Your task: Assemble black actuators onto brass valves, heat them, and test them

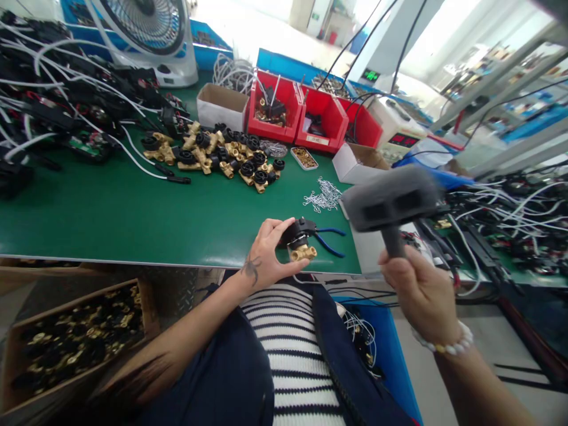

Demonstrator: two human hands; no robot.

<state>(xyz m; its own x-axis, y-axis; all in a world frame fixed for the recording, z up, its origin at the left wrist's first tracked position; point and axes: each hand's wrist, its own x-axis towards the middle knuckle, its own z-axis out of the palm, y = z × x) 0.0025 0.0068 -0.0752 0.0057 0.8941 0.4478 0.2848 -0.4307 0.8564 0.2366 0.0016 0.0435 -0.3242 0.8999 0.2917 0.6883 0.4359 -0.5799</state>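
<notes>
My left hand (267, 255) is closed around a brass valve (303, 253) with a black plastic housing (305, 225) on top, holding it at the front edge of the green table. My right hand (419, 287) grips the handle of a dark grey mallet (390, 198), raised to the right of the valve; its head is blurred. Blue-handled pliers (332, 242) lie just right of the valve, their jaws hidden. Small silver wire clips (323, 195) are heaped behind the pliers.
Many brass valves (222, 151) with black caps are piled at the back. Behind them stand red bins (275, 106) and a white box (222, 107). Wired black units (89, 112) and a fan (146, 35) occupy the left. A blue crate (394, 355) sits below the table.
</notes>
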